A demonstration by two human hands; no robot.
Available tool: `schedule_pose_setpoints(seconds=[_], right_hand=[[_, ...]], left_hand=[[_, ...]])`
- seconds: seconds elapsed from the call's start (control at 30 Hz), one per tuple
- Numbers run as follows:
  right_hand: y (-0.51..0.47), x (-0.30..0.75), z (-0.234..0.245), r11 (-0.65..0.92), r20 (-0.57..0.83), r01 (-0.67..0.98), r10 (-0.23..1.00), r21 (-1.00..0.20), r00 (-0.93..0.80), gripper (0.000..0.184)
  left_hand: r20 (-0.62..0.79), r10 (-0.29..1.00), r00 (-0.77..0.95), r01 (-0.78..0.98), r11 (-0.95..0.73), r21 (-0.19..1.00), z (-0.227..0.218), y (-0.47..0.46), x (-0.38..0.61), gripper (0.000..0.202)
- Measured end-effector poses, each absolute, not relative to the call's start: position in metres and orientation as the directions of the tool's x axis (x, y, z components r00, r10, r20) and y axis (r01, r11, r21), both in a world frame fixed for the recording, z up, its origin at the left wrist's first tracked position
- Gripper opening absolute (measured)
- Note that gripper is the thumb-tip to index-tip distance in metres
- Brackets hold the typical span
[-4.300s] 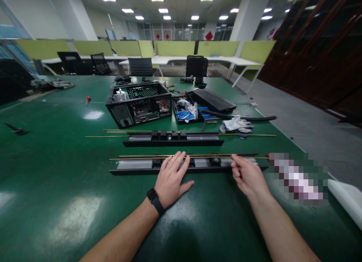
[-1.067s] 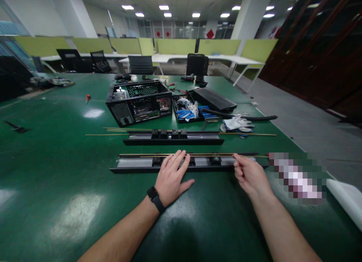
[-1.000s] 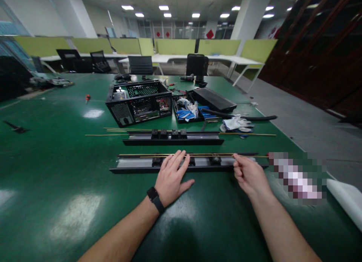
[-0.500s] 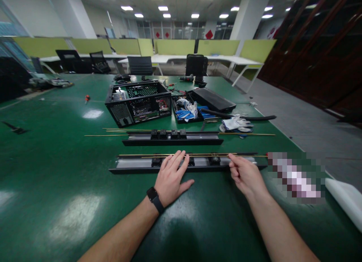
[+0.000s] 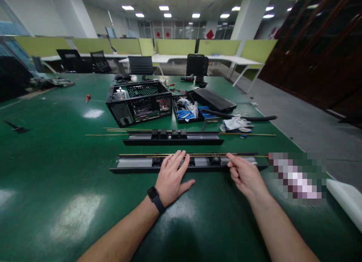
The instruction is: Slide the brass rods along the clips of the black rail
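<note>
A long black rail with a silver channel (image 5: 135, 164) lies across the green table (image 5: 56, 171) in front of me, with small black blocks (image 5: 215, 160) seated in it. Thin brass rods (image 5: 203, 154) run along its far edge. My left hand (image 5: 171, 178) lies flat on the rail's middle, fingers spread, a black watch on the wrist. My right hand (image 5: 244, 174) is curled at the rail's right part, its fingertips pinching a brass rod. A second rail (image 5: 198, 140) with several black blocks lies parallel further back, with more rods beside it.
Behind the rails stand an open black computer case (image 5: 138, 102), a tray with blue and white gloves (image 5: 187, 110), a flat black panel (image 5: 214, 99), a black hose and white gloves (image 5: 236, 124). The table edge runs along the right. Desks and chairs fill the background.
My right hand has slid a little to the left along the rail, and the front brass rod's left end has shifted with it. My left hand has stayed put.
</note>
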State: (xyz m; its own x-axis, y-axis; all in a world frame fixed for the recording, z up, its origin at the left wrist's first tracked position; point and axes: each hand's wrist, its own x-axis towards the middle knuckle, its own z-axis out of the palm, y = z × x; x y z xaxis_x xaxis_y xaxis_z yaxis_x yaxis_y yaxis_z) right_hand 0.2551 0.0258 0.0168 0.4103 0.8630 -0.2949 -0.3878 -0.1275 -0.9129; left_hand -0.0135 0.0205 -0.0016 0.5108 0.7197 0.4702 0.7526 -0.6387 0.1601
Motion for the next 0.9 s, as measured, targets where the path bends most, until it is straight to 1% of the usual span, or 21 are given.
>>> schedule_pose_setpoints(seconds=[0.13,0.37,0.43,0.57,0.73,0.8,0.9], right_hand=[[0.027,0.257,0.017,-0.130,-0.300,-0.395,0.863,-0.909,0.407,0.033],[0.028,0.271,0.021,-0.116,-0.332,-0.437,0.825,-0.892,0.458,0.020],[0.028,0.272,0.019,-0.117,-0.331,-0.436,0.828,-0.892,0.454,0.021],[0.028,0.266,0.017,-0.119,-0.307,-0.413,0.851,-0.903,0.426,0.028],[0.027,0.259,0.017,-0.141,-0.301,-0.382,0.866,-0.913,0.399,0.032],[0.028,0.261,0.018,-0.139,-0.310,-0.395,0.858,-0.908,0.410,0.030],[0.029,0.267,0.021,-0.126,-0.327,-0.426,0.836,-0.896,0.440,0.023]], left_hand=[[0.460,0.718,0.522,0.749,-0.644,0.155,-0.001,0.020,-0.014,0.073],[0.454,0.720,0.525,0.750,-0.643,0.154,0.000,0.020,-0.015,0.073],[0.454,0.725,0.519,0.753,-0.638,0.159,0.000,0.020,-0.014,0.072],[0.457,0.726,0.514,0.754,-0.636,0.162,0.001,0.020,-0.013,0.071],[0.455,0.726,0.516,0.757,-0.635,0.155,0.000,0.020,-0.013,0.073],[0.452,0.726,0.519,0.756,-0.636,0.154,-0.001,0.021,-0.014,0.073],[0.447,0.727,0.521,0.756,-0.636,0.154,-0.001,0.021,-0.015,0.072]])
